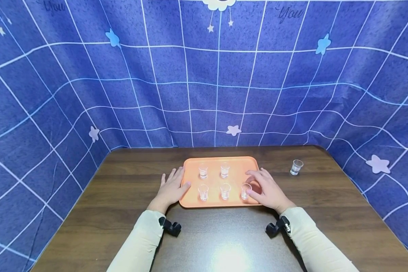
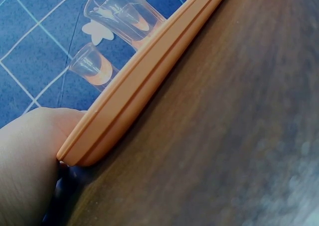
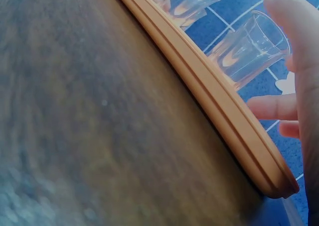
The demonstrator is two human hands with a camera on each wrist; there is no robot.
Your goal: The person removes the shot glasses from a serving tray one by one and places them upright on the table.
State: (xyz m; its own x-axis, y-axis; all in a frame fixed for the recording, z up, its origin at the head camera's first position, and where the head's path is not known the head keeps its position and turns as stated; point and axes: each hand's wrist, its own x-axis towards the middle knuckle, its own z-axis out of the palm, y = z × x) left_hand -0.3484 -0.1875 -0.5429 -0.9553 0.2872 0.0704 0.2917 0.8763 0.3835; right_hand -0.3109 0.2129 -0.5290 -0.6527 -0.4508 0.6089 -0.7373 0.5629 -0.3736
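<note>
Left hand spread at left edge of tray; right hand curved around glass, tray's near-right corner, grip unclear.

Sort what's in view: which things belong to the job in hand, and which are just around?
Likely the job:
- tray
- five glasses on it
- lone glass right of it, probably
- left hand
- right hand

Just around:
- table
- curtain
- wrist cameras

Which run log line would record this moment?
Left hand: touching tray, left edge | right hand: at tray's near-right glass, contact unclear | tray: five glasses | table: lone glass, right of tray
</note>
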